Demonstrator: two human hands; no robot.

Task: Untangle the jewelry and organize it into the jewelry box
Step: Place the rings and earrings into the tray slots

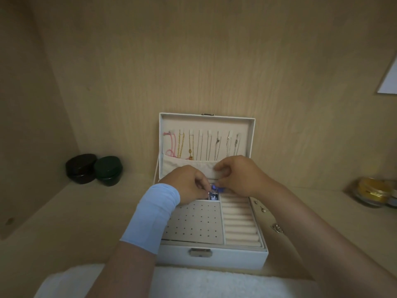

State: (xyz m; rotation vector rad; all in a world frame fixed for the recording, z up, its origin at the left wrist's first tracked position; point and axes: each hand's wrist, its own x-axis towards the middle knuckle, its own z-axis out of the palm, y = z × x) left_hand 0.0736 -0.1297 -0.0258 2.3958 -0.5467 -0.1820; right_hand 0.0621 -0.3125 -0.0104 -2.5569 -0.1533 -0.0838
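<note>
Necklaces [191,147] hang in jewelry box [236,258] lid, left hand [189,183] and right hand [240,175] pinch blue piece [214,187] over its rear compartment, small pieces [277,227] right of box unsorted.

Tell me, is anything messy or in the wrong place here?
Yes: small loose metal pieces lie on the wooden shelf right of the white jewelry box, outside it. In the lid, the pink cord hangs in tangled loops beside straight chains.

One jewelry box [236,258], two hands [189,183] [238,175], one blue trinket [216,187], two dark jars [81,168] [108,170].
</note>
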